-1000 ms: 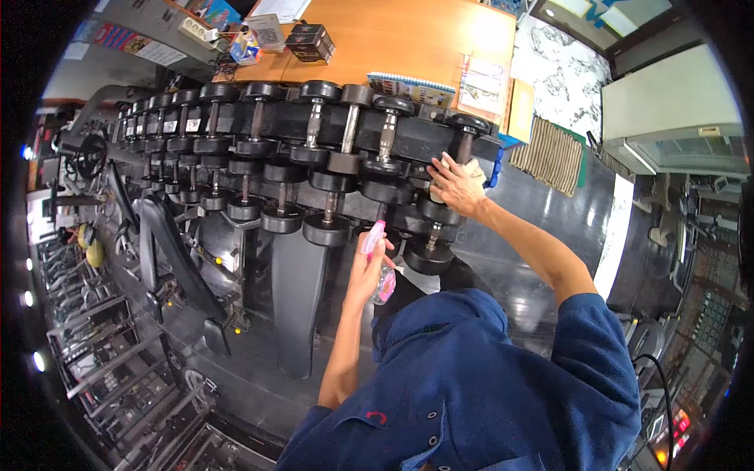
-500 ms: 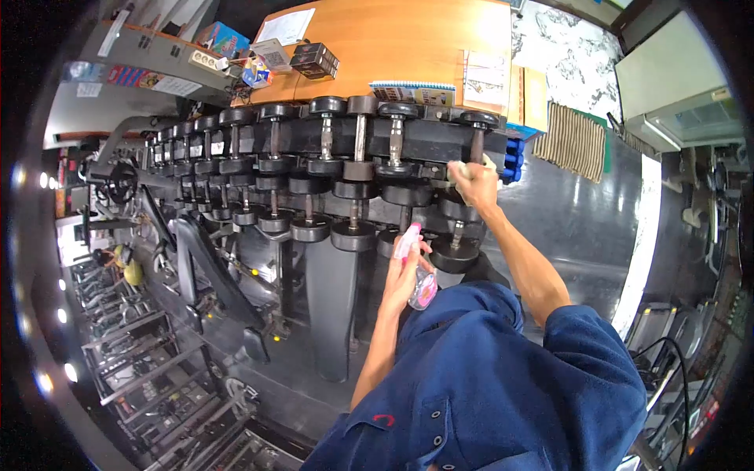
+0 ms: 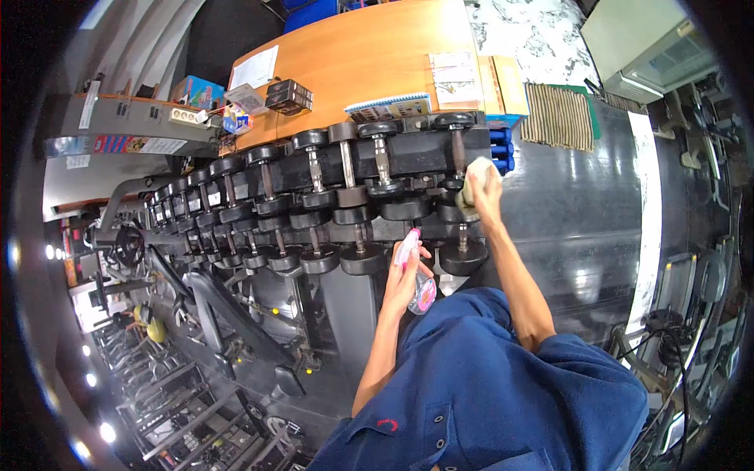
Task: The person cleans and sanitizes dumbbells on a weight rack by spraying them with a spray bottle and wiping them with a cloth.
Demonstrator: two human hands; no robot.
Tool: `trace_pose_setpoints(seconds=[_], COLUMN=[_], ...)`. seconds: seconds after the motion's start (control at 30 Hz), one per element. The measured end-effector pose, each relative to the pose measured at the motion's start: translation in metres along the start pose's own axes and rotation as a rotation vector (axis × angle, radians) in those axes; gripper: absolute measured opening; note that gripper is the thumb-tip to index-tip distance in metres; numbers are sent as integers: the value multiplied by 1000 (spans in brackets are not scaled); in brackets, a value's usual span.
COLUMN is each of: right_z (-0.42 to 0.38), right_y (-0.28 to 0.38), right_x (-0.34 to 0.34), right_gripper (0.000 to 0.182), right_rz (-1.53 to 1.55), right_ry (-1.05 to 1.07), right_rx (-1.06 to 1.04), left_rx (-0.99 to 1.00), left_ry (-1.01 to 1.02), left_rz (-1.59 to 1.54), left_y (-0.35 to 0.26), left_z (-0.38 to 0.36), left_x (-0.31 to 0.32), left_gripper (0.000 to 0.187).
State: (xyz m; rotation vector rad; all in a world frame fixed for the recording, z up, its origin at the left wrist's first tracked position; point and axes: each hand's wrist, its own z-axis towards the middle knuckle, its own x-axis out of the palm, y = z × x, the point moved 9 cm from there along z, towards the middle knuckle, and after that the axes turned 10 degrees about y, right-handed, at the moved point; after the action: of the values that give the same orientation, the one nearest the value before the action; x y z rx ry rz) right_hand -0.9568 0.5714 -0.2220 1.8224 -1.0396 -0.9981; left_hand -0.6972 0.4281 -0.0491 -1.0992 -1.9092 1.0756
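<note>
My left hand is wrapped round a clear spray bottle with a pink and white trigger head, held in front of the lower dumbbell row. My right hand grips a pale cloth at the right end of the rack. The cloth overlaps the near end of an upper-row dumbbell and partly hides it. Just below the cloth sits a lower-row dumbbell with black round heads. Left of my right hand stands another upper dumbbell with a metal handle.
Behind the rack is a wooden desk with a spiral calendar and a dark box. Small blue dumbbells and a striped mat lie to the right. Padded benches stand at the left.
My right hand and the cloth have moved slightly down, off the dumbbell's handle to its near end. My left hand still holds the bottle. The camera view has shifted a little.
</note>
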Motion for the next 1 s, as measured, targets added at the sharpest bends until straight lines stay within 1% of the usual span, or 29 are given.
trace_pose_setpoints(seconds=[0.03, 0.07, 0.1, 0.17, 0.27, 0.33, 0.4, 0.5, 0.53, 0.57, 0.63, 0.67, 0.7, 0.73, 0.77, 0.87, 0.9, 0.93, 0.97, 1.0], right_z=[2, -13, -27, -13, 6, 40, 35, 31, 22, 2, -19, -35, -52, -72, -91, -115, -122, -134, -153, -164], right_y=[-26, -25, -2, -9, -34, -91, -79, -57, -47, -31, -26, -27, -24, -11, 1, -12, -16, -21, -12, -10], right_x=[21, 34, 46, 65, 63, 54, 37, 40, 26, 20, 8, -5, -11, -25, -35, -78, -91, -104, -110, -114], right_gripper=[100, 116, 125, 131, 116, 103, 77, 73, 67, 56, 43, 36, 36, 35, 34, 35, 35, 35, 35, 36], right_rz=[95, 278, 493, 780, 715, 422, 214, 470, 353, 419, 578, 663, 788, 797, 805, 656, 638, 653, 672, 702], right_ry=[57, 65, 49, 22, -26, -77, -130, 19, 18, -31, 101, 103, 148, 122, 97, 87, 55, 20, -17, -19], right_rx=[133, 369, 414, 311, 340, 334, 407, 354, 392, 424, 302, 373, 404, 399, 394, 337, 326, 313, 300, 292], left_rx=[9, 16, 21, 14, 7, 7, 41, 54, 68, 80, 92, 95, 98, 113, 83, 89, 91, 76, 60, 64], left_ry=[14, 24, 32, 32, 28, 21, 26, 22, 25, 25, 19, 16, 14, 7, -5, 23, 26, 34, 43, 88], left_rz=[2, 5, 8, -1, -24, -39, -30, -52, -47, -42, -55, -67, -82, -82, -61, -117, -137, -105, -68, -32], left_y=[-1, -1, -1, -1, 3, 7, 7, 15, 18, 21, 22, 24, 26, 30, 32, 44, 44, 45, 39, 35], left_z=[1, 1, -1, -3, -9, -13, -18, -25, -26, -28, -32, -33, -33, -32, -32, -23, -18, -17, -17, -16], left_x=[0, -2, -5, -11, -21, -30, -39, -55, -61, -67, -78, -84, -89, -96, -101, -110, -112, -111, -109, -107], left_gripper=[48, 48, 47, 47, 46, 44, 43, 41, 41, 41, 41, 41, 42, 43, 44, 45, 41, 37, 35, 35])
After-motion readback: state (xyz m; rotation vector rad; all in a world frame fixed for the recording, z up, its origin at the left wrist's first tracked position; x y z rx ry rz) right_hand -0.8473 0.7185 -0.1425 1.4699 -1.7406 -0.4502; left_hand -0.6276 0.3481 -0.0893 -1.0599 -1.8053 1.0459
